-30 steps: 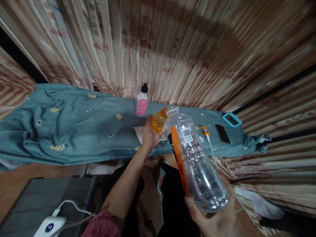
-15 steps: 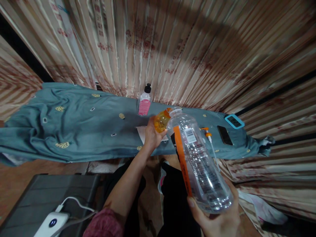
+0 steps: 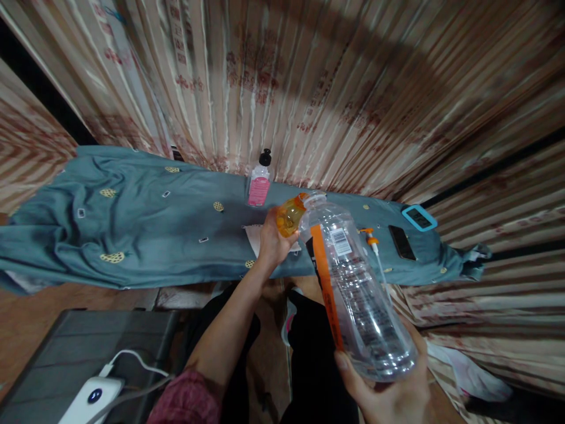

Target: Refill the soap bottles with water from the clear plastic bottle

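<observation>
My left hand (image 3: 274, 242) is closed around a small orange see-through bottle (image 3: 290, 217), tilted with its mouth toward the right. A large clear plastic bottle (image 3: 357, 282) with an orange label strip and a barcode slants down toward it. Its neck meets the orange bottle's mouth; any flow of liquid is too faint to tell. My right hand (image 3: 388, 388) grips the big bottle near its base, raising that end. Beyond the big bottle lies an orange pump top (image 3: 371, 238) with a white tube. A pale cloth or paper (image 3: 253, 237) lies partly hidden beneath my left hand.
A bottle with a pink label and black cap (image 3: 258, 184) stands at the back of the green-clothed table (image 3: 145, 229). A phone (image 3: 402, 242) and a blue-framed clock (image 3: 419, 217) lie at right. A white power bank (image 3: 92, 399) rests on a grey box (image 3: 101, 330). Curtains (image 3: 282, 88) hang behind.
Almost nothing differs. Both hands keep the two bottles mouth to mouth, and the view has shifted very slightly.
</observation>
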